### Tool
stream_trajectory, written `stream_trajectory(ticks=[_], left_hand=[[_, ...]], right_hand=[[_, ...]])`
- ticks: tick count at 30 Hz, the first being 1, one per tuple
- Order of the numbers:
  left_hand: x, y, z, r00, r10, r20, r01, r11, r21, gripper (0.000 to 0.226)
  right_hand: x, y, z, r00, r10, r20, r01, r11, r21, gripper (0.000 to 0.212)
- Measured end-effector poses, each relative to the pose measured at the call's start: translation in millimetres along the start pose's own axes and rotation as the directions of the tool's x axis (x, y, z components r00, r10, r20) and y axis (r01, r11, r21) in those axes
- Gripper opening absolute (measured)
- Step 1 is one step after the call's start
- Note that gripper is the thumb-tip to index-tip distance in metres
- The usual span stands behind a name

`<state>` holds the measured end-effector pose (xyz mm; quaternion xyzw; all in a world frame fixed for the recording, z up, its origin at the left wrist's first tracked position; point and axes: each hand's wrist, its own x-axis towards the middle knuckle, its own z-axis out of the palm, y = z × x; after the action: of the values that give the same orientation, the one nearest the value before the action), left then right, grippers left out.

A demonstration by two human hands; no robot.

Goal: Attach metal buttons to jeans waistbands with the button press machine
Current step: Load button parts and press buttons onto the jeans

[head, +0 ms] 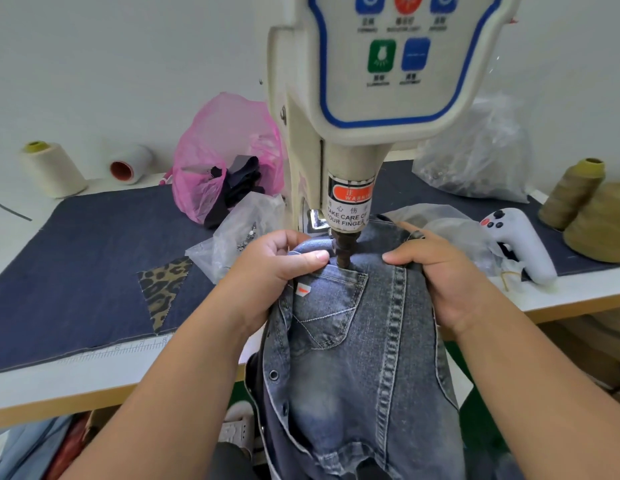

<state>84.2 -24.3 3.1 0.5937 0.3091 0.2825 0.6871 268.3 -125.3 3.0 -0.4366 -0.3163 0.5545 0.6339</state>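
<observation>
Two hands, left hand [267,271] and right hand [436,271], fingers curled on one jeans [357,341]; four thread cones on white table [93,379].

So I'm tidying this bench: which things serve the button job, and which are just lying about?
In use: jeans, button press machine, left hand, right hand.

Lying about: thread cones, pink bag, white controller, leopard fabric scrap.
</observation>
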Motion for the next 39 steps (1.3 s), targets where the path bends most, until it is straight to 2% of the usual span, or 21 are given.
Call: stream_trajectory(ticks=[5, 8, 10, 13, 16, 21, 28, 31, 34, 39], left_hand=[[-2.6, 6.4, 1.6, 1.000, -0.007, -0.023, 0.005, 0.995, -0.100, 0.029], [-4.2, 9.5, 0.7, 0.995, -0.092, 0.037, 0.096, 0.987, -0.128, 0.041], [-5.1, 11.2, -1.1, 0.987, -0.144, 0.067, 0.150, 0.985, -0.086, 0.038], [-5.6, 11.4, -7.3, 0.970, -0.198, 0.143, 0.189, 0.979, 0.070, 0.030], [-7.3, 9.3, -9.7, 0.937, -0.279, 0.212, 0.257, 0.959, 0.122, 0.037], [-9.3, 6.6, -7.2, 0.942, -0.272, 0.198, 0.269, 0.962, 0.043, 0.039], [-19.6, 9.5, -0.7, 0.910, -0.336, 0.244, 0.346, 0.938, 0.006, 0.048], [-24.4, 9.3, 3.2, 0.906, -0.355, 0.229, 0.359, 0.933, 0.026, 0.043], [-30.1, 11.9, 9.8, 0.901, -0.383, 0.203, 0.380, 0.923, 0.058, 0.031], [-40.9, 7.9, 22.1, 0.881, -0.440, 0.171, 0.446, 0.895, 0.007, 0.041]], right_hand=[[5.5, -6.8, 5.9, 1.000, 0.016, 0.017, -0.016, 1.000, 0.012, 0.069], [6.3, -5.7, 7.5, 1.000, 0.026, 0.013, -0.026, 0.999, 0.021, 0.072], [4.3, -3.9, 8.0, 0.999, 0.025, 0.027, -0.026, 0.999, 0.044, 0.070], [-0.6, -1.9, 8.2, 0.998, 0.014, 0.061, -0.019, 0.996, 0.088, 0.070], [-4.9, 1.4, 9.8, 0.997, 0.017, 0.077, -0.024, 0.996, 0.088, 0.070], [-8.8, 3.0, 10.8, 1.000, -0.014, 0.009, 0.013, 0.998, 0.060, 0.068], [-21.7, 3.0, 10.9, 0.998, 0.009, 0.065, -0.015, 0.996, 0.083, 0.058], [-29.1, 5.0, 8.7, 0.998, 0.022, 0.062, -0.028, 0.995, 0.091, 0.056], [-35.9, 5.1, 7.1, 0.998, 0.032, 0.056, -0.037, 0.996, 0.087, 0.061], [-44.0, 7.3, 3.3, 0.995, 0.072, -0.065, -0.068, 0.996, 0.053, 0.071]])
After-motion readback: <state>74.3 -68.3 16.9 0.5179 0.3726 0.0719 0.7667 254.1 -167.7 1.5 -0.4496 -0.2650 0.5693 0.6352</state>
